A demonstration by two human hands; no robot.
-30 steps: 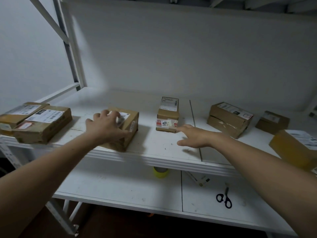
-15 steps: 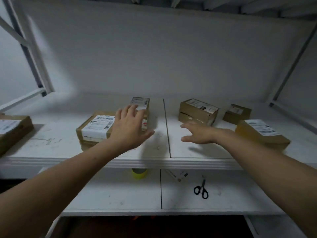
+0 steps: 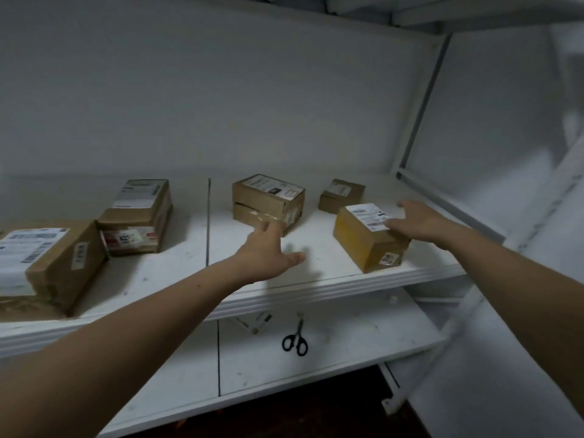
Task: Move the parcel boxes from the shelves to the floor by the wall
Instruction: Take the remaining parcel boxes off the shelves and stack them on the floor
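My R hand [image 3: 417, 221] now sits on yellow box [image 3: 363, 241] at 3 o'clock, fingers flat, no grip; L hand [image 3: 268, 251] spread, empty. Lift next.

I see a white upper shelf [image 3: 189, 263] carrying five cardboard parcels. A large box [image 3: 47, 263] sits at the front left, with a red-labelled box [image 3: 139, 216] just beside it. There is a middle box [image 3: 268, 200] further back, a small box [image 3: 341, 196] rear right and a yellowish box [image 3: 366, 245] by the front edge. On the lower shelf [image 3: 347, 346] lie black scissors [image 3: 295, 339].
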